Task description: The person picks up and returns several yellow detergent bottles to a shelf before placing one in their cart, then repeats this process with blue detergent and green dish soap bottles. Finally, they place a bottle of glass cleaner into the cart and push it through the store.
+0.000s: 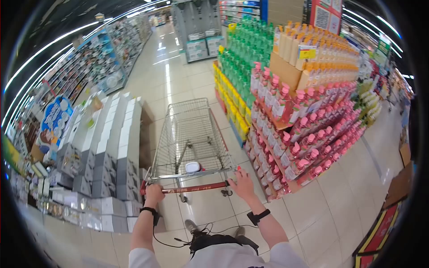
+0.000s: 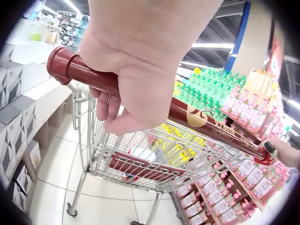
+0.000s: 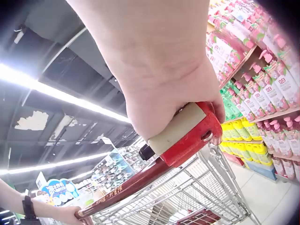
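A wire shopping cart (image 1: 190,129) stands ahead of the person, with a dark red handle bar (image 1: 196,187). The left hand (image 1: 155,193) grips the bar near its left end; in the left wrist view the fingers (image 2: 107,104) curl under the bar. At the bar's right end, the right hand (image 1: 242,184) lies over the red end piece (image 3: 194,136), its fingers curled round it in the right wrist view. A white item (image 1: 192,167) lies in the cart near the handle; what it is cannot be told.
Pink pump bottles (image 1: 308,134), green bottles (image 1: 250,49) and yellow packs (image 1: 232,100) are stacked close on the right. Grey and white boxes (image 1: 105,169) line the left side. A tiled aisle (image 1: 167,80) runs ahead to a grey display (image 1: 196,27). Cables hang by the person's waist.
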Demonstrator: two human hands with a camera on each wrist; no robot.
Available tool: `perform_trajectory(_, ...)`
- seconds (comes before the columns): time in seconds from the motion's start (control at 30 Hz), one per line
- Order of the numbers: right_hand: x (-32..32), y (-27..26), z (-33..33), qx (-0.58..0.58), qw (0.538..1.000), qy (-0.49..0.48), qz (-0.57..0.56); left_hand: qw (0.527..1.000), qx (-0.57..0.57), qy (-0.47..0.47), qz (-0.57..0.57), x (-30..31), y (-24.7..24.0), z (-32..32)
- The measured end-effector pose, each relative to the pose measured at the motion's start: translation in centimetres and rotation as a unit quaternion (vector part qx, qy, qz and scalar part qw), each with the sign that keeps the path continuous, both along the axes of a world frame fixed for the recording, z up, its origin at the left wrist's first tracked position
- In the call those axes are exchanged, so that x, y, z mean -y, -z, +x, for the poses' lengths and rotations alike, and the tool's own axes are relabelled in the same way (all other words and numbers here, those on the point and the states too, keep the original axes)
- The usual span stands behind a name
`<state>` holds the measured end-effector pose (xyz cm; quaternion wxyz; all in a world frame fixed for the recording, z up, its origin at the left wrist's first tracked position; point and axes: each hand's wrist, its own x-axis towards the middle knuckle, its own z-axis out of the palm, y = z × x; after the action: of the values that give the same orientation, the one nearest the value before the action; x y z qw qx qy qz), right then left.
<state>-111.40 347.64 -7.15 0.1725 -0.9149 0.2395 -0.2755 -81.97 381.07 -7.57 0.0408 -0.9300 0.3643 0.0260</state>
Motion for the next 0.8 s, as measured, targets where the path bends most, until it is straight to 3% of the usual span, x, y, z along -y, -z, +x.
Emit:
perform_trajectory(0.17,2.6,-0.1,-3.6,0.010,1.000,-0.017,0.014,1.000,0.012,-0.011,-0.004,1.3,-0.2,-5.3)
perform_trajectory(0.4,4.7,-1.3,-8.3,0.004,0.999,-0.027,0.029,0.997,-0.071,-0.023,0.008,2.8,-1.1,-11.1)
perform_trajectory(0.8,7.3,-0.2,-11.5,-0.008,0.999,-0.022,0.024,0.974,-0.219,-0.011,0.059,4.9,-4.1,-14.7)
